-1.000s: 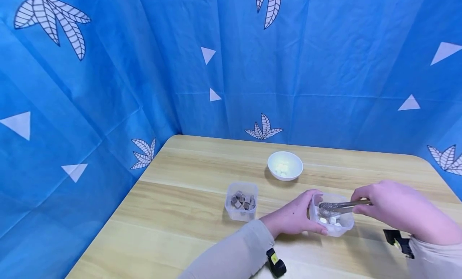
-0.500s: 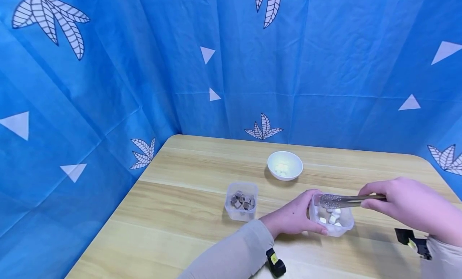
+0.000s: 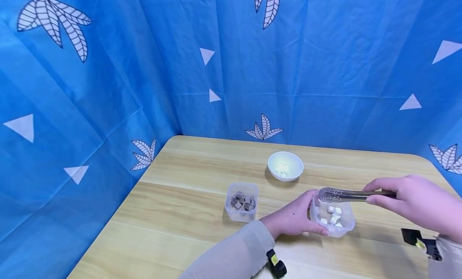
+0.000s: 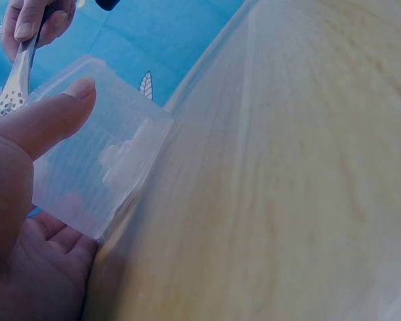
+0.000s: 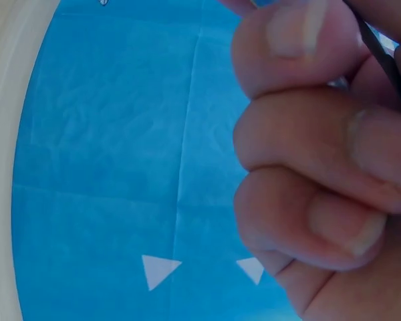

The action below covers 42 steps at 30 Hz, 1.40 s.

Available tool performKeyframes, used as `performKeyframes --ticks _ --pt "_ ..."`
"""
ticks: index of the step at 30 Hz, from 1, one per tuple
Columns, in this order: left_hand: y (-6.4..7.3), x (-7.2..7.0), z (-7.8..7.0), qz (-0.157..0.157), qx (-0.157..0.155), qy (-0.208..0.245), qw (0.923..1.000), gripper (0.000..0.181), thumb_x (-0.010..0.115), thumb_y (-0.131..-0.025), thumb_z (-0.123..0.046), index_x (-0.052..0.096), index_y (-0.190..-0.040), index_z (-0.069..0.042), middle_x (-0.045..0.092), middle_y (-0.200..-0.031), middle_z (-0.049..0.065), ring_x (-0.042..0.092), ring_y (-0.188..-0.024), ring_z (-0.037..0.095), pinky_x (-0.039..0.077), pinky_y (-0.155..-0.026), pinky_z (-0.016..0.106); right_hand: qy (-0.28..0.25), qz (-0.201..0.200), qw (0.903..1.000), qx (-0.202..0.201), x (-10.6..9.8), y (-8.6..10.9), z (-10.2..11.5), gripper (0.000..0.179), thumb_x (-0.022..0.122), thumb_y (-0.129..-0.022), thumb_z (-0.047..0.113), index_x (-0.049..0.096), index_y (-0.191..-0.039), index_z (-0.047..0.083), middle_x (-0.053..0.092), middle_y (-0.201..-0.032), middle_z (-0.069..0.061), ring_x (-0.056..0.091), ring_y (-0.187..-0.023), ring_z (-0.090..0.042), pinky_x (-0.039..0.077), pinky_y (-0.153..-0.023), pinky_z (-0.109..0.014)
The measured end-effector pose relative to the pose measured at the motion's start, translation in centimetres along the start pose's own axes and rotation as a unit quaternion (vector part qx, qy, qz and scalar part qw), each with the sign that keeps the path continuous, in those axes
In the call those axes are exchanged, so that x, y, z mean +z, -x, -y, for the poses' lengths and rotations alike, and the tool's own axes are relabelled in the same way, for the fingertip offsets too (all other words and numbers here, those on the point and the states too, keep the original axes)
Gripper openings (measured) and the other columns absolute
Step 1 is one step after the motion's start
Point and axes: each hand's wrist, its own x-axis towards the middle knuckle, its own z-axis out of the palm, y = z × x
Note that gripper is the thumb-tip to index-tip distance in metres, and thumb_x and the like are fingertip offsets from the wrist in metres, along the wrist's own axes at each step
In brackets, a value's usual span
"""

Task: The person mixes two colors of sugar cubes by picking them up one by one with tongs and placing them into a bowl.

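- I have metal tongs [image 3: 338, 195] above the clear box [image 3: 340, 232]; from here I can't tell whether their tips hold a piece.
- White cubes [image 3: 335, 219] lie loose inside that box, so I judge the picking there unfinished.
- My left hand [image 3: 293, 215] steadies the box from its side, thumb and fingers curved around its wall.
- My right hand [image 3: 411, 201] grasps the tongs by their handle end, fingers curled, as the right wrist view bears out.
- Beyond the box stands a white bowl [image 3: 285, 156] with pale pieces [image 3: 282, 169] in its bottom; I take those as the part already done.
- Left of the box, well apart from the tongs, a second clear box [image 3: 241, 217] holds brown cubes [image 3: 244, 202]; I see none in the bowl, so these look untouched to me.
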Motion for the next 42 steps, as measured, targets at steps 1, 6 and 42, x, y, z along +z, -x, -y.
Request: performKeyframes --ticks 1,6,42 --pt "0.0 0.0 0.0 0.000 -0.002 -0.001 1.0000 0.107 0.091 -0.075 -0.035 0.025 -0.159 -0.022 0.044 -0.147 -0.010 0.041 -0.135 0.005 0.031 -0.113 0.026 -0.002 -0.004 1.0000 0.001 0.0 0.0 -0.1 0.014 0.074 -0.093 0.034 0.075 -0.105 0.027 0.066 -0.085 0.022 0.052 -0.067 0.007 0.049 -0.059 -0.027" --pt "0.1 0.0 -0.1 0.002 -0.011 -0.005 0.9999 0.107 0.091 -0.075 -0.036 0.025 -0.158 -0.023 0.047 -0.140 -0.013 0.043 -0.132 0.004 0.032 -0.112 0.025 -0.006 -0.017 0.9998 -0.001 0.1 0.0 -0.6 0.013 0.074 -0.093 0.033 0.075 -0.105 0.029 0.064 -0.085 0.024 0.050 -0.067 0.006 0.047 -0.060 -0.027" --pt "-0.4 -0.4 0.2 0.015 0.002 0.026 0.9995 0.096 0.091 -0.076 -0.032 0.033 -0.152 -0.026 0.047 -0.138 -0.014 0.046 -0.125 -0.001 0.034 -0.109 0.024 -0.068 -0.047 0.9962 -0.028 0.9 -8.4 -1.3 0.027 0.070 -0.097 0.035 0.074 -0.116 0.017 0.068 -0.086 0.012 0.056 -0.071 -0.008 0.050 -0.065 -0.032"
